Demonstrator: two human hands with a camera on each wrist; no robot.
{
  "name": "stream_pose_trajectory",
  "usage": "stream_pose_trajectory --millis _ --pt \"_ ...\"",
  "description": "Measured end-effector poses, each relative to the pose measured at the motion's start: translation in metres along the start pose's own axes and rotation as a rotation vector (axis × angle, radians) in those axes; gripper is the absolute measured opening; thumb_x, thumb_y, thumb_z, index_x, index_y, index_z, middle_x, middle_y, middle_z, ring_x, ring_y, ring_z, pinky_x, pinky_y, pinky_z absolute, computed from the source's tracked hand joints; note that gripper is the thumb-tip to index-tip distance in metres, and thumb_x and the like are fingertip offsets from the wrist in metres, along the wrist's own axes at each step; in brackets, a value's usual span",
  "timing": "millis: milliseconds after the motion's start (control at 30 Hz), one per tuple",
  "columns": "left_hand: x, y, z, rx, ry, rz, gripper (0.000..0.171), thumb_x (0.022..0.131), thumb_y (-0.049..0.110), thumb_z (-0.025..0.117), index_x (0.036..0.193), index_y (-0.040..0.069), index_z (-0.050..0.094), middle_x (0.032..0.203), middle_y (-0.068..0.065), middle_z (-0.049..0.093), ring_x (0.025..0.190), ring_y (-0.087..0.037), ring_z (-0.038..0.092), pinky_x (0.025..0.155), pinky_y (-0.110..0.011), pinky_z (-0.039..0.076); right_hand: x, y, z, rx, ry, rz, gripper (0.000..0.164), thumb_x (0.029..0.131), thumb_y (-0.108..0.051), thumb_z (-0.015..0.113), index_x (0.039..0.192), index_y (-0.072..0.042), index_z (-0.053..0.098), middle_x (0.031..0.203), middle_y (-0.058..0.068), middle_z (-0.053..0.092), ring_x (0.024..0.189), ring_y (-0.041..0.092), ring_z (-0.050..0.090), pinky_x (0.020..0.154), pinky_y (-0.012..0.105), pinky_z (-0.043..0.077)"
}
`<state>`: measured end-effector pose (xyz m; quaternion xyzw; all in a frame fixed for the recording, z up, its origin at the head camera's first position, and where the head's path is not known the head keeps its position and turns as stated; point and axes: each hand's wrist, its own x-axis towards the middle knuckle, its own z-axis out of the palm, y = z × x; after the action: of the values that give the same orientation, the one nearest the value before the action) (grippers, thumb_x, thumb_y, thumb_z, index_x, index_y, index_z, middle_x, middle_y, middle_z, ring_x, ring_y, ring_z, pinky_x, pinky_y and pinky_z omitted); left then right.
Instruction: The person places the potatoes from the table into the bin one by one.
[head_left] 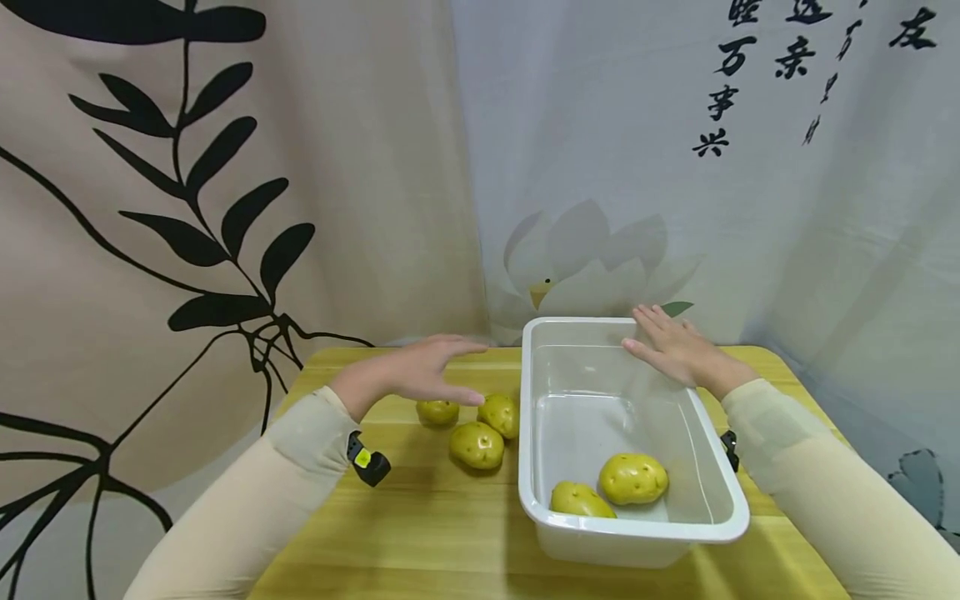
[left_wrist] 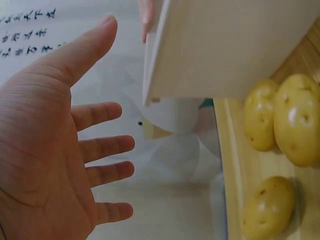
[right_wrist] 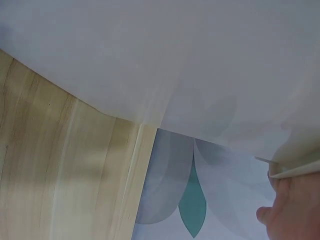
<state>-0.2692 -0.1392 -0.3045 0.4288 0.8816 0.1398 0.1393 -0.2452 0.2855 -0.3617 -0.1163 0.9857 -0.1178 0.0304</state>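
Observation:
My left hand (head_left: pixel 416 371) is spread with nothing in it, above and beside three potatoes on the table: a near one (head_left: pixel 477 446), one by the bin (head_left: pixel 500 415) and a farther one (head_left: pixel 437 413). Its palm and spread fingers fill the left of the left wrist view. A white plastic bin (head_left: pixel 528 417) stands to its right. Inside the bin lie two potatoes, one whole in view (head_left: pixel 633 478) and one partly hidden by the front rim (head_left: pixel 580 500). My right hand (head_left: pixel 675 346) rests over the bin's far right rim, fingers extended.
The yellow wood-grain table (head_left: pixel 405 533) ends just behind the bin. A pale curtain (head_left: pixel 360 167) with black leaf prints and written characters hangs behind it. Each wrist wears a small black camera; the left one (head_left: pixel 369 462) shows clearly.

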Motion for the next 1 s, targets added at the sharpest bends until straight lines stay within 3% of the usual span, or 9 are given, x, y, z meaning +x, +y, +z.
stream_pose_trajectory --millis 267,633,1000 --pt "0.006 -0.02 0.009 0.019 0.004 -0.032 0.096 0.077 0.071 0.061 0.15 0.016 0.033 0.152 -0.01 0.033 0.139 -0.028 0.03 0.111 -0.046 0.026 0.004 0.004 -0.004 0.007 0.008 -0.007 0.078 0.1 -0.059 0.026 0.154 -0.005 0.009 0.159 0.018 0.005 0.145 0.037 -0.002 0.108 0.066 -0.001" --pt "0.006 -0.054 0.036 0.011 0.008 -0.103 0.094 0.075 0.062 0.072 0.149 0.015 0.035 0.152 -0.005 0.035 0.139 -0.026 0.031 0.111 -0.044 0.027 0.009 0.008 -0.003 0.007 -0.001 -0.02 0.078 0.099 -0.06 0.027 0.154 -0.006 0.009 0.159 0.018 0.004 0.145 0.037 -0.002 0.108 0.066 -0.001" --pt "0.007 -0.083 0.06 0.024 0.028 -0.172 0.096 0.071 0.068 0.071 0.147 0.018 0.04 0.15 -0.011 0.036 0.138 -0.032 0.031 0.109 -0.051 0.028 0.011 0.011 -0.002 -0.007 0.001 -0.017 0.08 0.098 -0.062 0.025 0.155 -0.008 0.008 0.16 0.016 0.004 0.145 0.035 -0.002 0.109 0.064 -0.001"
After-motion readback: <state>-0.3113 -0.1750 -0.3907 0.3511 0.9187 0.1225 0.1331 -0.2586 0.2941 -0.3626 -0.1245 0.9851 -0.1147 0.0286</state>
